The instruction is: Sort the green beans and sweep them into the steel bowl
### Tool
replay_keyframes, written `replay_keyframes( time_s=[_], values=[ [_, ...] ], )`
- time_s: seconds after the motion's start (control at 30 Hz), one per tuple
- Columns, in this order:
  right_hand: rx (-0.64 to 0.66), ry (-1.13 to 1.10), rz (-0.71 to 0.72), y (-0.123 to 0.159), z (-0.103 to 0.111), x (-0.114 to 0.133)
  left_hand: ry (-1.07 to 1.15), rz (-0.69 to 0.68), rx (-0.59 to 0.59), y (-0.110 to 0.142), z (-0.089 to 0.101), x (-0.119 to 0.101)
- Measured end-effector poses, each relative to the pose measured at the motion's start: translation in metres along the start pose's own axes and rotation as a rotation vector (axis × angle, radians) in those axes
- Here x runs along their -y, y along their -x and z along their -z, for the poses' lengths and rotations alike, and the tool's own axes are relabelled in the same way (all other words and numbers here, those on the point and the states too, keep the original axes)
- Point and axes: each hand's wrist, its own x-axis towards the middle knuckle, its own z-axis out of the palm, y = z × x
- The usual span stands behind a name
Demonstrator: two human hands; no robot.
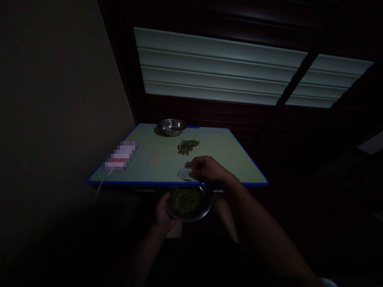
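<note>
Just below the table's front edge, my left hand (164, 213) grips the rim of a metal bowl (206, 207). Small greenish grains, perhaps beans, (185, 201) lie inside that bowl. Over the tabletop, my right hand (206, 168) is closed on a pale, translucent, curved piece (184, 173) that looks like a thin plastic scraper or lid. Under its edge, a few dark grains (187, 180) sit close to the table's rim. Farther back on the table is a loose pile of brownish-green grains (187, 146). Dim light hides fine detail.
A second metal bowl (172, 127) stands at the back left of the pale table (227, 147), which has a blue edge. At the left lies a blurred-out pinkish device (121, 156) with a white cable (100, 187). A wall and dark wooden panelling border the table.
</note>
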Motion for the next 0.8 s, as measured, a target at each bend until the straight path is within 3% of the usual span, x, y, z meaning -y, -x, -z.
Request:
replay_keyframes(
  time_s=[0.43,0.57,0.7,0.8],
  values=[
    [0.158,-0.219,0.088,0.006,-0.002,0.002,-0.046,0.002,-0.033,0.003,-0.006,0.000],
    [-0.006,-0.295,0.055,-0.018,0.018,-0.002,-0.035,-0.021,-0.002,0.003,-0.006,0.000],
    [-0.340,-0.287,0.079,-0.052,0.036,-0.017,-0.047,0.016,-0.002,0.002,-0.004,0.001],
    [-0.520,-0.227,0.050,-0.069,0.039,-0.035,-0.049,0.019,-0.004,0.001,-0.002,0.001]
  ],
)
